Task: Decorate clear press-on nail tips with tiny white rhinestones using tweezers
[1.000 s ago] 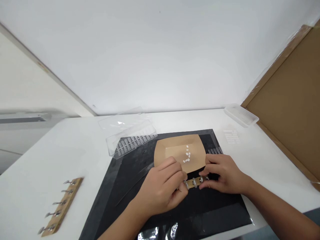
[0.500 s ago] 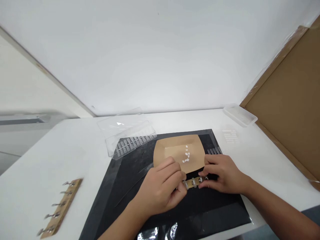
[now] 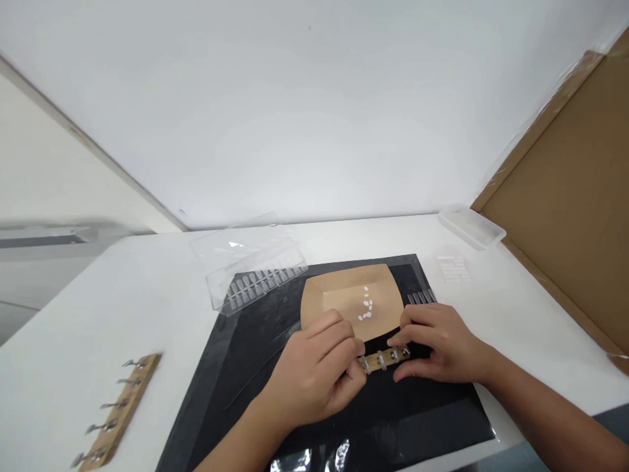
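A small wooden strip with metal clips lies over the black mat, with clear pieces on several of its clips. My left hand is closed round the strip's left end, which its fingers hide. At the other end, my right hand has thumb and forefinger apart, one on each side of the strip, with a gap visible between them. Just beyond both hands sits a tan paper tray holding several small white pieces.
Left on the white table lies a second wooden strip with upright metal clips. A clear case of nail tips overlaps the black mat. On the right are clear strips, a sheet of small tabs, a plastic box and cardboard.
My right thumb and forefinger have spread apart, uncovering the strip's right end. My left hand stays almost still on the other end.
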`<state>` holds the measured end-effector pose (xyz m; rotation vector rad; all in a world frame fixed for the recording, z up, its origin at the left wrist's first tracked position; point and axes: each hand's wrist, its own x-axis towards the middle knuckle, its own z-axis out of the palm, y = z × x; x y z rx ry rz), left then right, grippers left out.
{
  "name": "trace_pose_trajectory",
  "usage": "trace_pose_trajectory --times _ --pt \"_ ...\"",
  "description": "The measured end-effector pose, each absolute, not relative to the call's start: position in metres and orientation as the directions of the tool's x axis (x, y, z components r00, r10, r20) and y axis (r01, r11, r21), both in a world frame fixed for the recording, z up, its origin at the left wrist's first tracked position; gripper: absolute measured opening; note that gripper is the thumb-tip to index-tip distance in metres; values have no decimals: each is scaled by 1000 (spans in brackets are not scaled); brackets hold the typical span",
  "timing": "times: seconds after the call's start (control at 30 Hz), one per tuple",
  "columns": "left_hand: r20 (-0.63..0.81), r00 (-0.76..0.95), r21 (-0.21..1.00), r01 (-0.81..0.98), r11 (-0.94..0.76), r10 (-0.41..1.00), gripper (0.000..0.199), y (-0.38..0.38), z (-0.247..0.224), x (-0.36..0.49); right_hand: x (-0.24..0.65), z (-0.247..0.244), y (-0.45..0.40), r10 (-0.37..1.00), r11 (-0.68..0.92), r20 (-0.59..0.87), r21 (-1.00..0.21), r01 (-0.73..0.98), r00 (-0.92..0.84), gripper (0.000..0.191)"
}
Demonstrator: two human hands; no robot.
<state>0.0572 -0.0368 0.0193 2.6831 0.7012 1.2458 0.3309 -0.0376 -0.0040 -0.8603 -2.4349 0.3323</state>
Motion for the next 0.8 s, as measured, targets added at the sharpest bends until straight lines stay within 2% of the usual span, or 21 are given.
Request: trace_pose_trajectory --times 0.23,0.4,0.8 --pt "697 565 280 354 -893 442 23 -37 20 58 331 -4 -38 584 806 410 -397 439 -700 19" --pt "693 568 284 353 -892 445 24 -37 20 57 332 -5 -37 576 807 401 -418 418 -712 20" --pt "684 572 282 365 -887 453 21 -37 17 57 330 -3 -39 534 837 394 -372 402 -748 18"
